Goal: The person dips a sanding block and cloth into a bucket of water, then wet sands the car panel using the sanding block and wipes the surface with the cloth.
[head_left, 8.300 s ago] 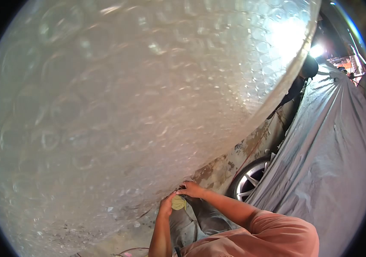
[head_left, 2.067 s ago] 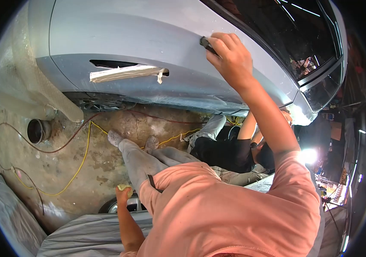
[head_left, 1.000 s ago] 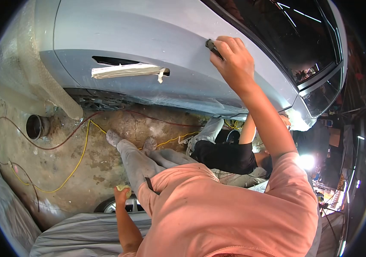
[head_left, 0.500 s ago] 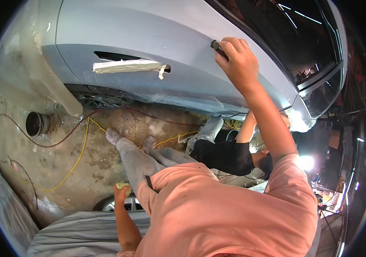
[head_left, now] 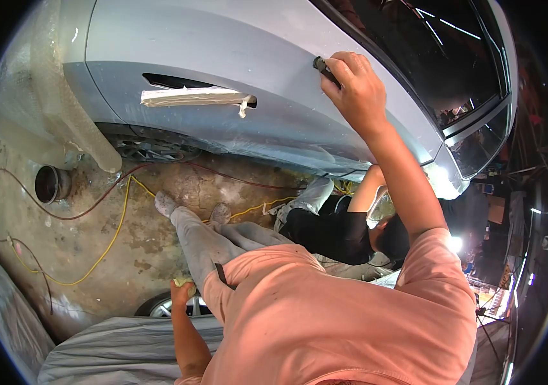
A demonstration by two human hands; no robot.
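Observation:
My right hand (head_left: 356, 90) is closed around a small dark block (head_left: 319, 64), whose end sticks out past the fingers; it looks like a sanding block, mostly hidden by the hand. The block rests against the silver-grey car panel (head_left: 242, 48), below the side window. Down at my side, my left hand (head_left: 181, 292) is closed on a pale yellowish sponge or cloth (head_left: 185, 282). Masking paper and tape (head_left: 190, 97) partly cover an opening in the panel, with a loose strip hanging at one end.
Another person in a black shirt (head_left: 328, 232) works low by the car. A yellow cord (head_left: 114, 240) and red hose (head_left: 87, 215) cross the floor near a dark bucket-like container (head_left: 51, 184). Plastic sheeting (head_left: 26, 96) hangs left. Grey covers (head_left: 113, 350) and a wheel (head_left: 161, 307) lie behind me.
The view has shifted slightly. My right hand and the block have moved very little on the panel. The other person's arm and head have shifted a little.

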